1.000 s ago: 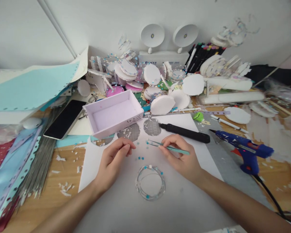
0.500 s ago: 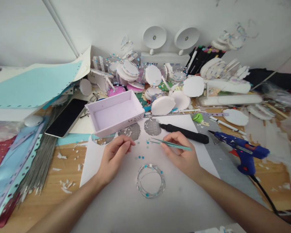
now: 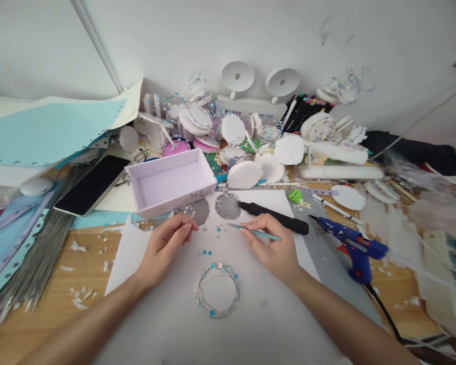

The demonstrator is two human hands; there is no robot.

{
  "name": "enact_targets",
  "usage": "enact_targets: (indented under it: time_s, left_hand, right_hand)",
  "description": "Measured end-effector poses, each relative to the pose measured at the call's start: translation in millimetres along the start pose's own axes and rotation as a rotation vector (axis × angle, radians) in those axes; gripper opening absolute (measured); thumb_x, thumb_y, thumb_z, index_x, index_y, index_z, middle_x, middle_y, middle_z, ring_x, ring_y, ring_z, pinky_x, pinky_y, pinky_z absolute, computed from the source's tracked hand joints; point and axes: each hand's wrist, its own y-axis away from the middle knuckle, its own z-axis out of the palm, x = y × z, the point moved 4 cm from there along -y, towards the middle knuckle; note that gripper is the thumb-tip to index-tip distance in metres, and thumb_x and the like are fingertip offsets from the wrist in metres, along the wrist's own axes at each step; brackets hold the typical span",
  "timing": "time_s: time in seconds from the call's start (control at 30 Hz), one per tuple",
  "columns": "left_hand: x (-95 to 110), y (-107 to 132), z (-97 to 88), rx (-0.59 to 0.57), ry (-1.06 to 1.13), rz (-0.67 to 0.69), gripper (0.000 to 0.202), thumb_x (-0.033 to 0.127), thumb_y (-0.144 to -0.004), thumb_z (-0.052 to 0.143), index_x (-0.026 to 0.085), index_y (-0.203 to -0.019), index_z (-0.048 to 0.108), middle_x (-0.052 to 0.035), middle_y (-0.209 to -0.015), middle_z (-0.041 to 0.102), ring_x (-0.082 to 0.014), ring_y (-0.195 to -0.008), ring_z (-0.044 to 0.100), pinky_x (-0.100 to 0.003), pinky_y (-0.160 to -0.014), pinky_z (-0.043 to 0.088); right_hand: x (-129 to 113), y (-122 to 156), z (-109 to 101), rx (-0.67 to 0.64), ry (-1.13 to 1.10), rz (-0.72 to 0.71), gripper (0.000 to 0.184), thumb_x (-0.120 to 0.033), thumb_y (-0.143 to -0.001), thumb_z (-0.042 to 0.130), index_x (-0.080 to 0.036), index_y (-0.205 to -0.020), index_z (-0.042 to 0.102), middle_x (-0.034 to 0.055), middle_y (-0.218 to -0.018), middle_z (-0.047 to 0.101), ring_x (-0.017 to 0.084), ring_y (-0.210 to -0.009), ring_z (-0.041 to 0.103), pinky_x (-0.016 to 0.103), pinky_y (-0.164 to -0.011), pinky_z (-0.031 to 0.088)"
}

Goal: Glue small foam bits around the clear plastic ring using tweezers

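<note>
In my right hand (image 3: 275, 243) is a pair of teal tweezers (image 3: 264, 234), pinched between thumb and fingers. Its tips point left, close together, just above several tiny star-shaped pieces (image 3: 218, 229) on the white paper (image 3: 159, 319). Whether the tips hold a piece is too small to tell. Curled loosely on the paper, my left hand (image 3: 167, 248) shows nothing in its fingers, left of those pieces. A few blue stars (image 3: 207, 252) lie between the hands. Nearer to me is a silvery wire ring (image 3: 237, 294) with blue and white stars on it.
Behind my left hand stands a lilac open box (image 3: 171, 203), beside a phone (image 3: 93, 185). A black pen-like tool (image 3: 277, 218) and a blue glue gun (image 3: 353, 246) lie to the right. White foam discs (image 3: 245, 175) crowd the back; wires (image 3: 41, 243) lie left.
The tweezers' tips, spread before, are now nearly together, still over the small stars. The whole view has shifted, so the table things appear further left. My left hand keeps its curled pose.
</note>
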Motion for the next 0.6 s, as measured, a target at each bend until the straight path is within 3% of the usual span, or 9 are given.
enact_targets:
  time_s: [0.2,0.6]
  left_hand:
    - [-3.1,1.4,-0.9,-0.013,0.008,-0.014,0.02,0.027,-0.093,0.046,0.021,-0.084,0.063,0.0022,-0.066,0.051,-0.0137,-0.065,0.048,-0.024,-0.062,0.04]
    - [-3.5,-1.2,0.2,-0.039,0.017,-0.026,0.02,0.023,-0.094,0.045,0.02,-0.083,0.061,0.0028,-0.068,0.05,-0.0125,-0.066,0.047,-0.023,-0.064,0.037]
  right_hand:
    - [-6.1,3.7,2.1,-0.059,0.014,-0.052,0.012,-0.01,-0.079,0.063,-0.021,-0.079,0.057,0.0028,-0.075,0.065,0.018,-0.075,0.068,0.031,-0.068,0.053]
    - [-6.4,3.0,-0.3,-0.033,-0.026,-0.018,0.015,-0.007,-0.077,0.063,-0.02,-0.077,0.057,0.0029,-0.075,0.064,0.018,-0.076,0.068,0.03,-0.068,0.055]
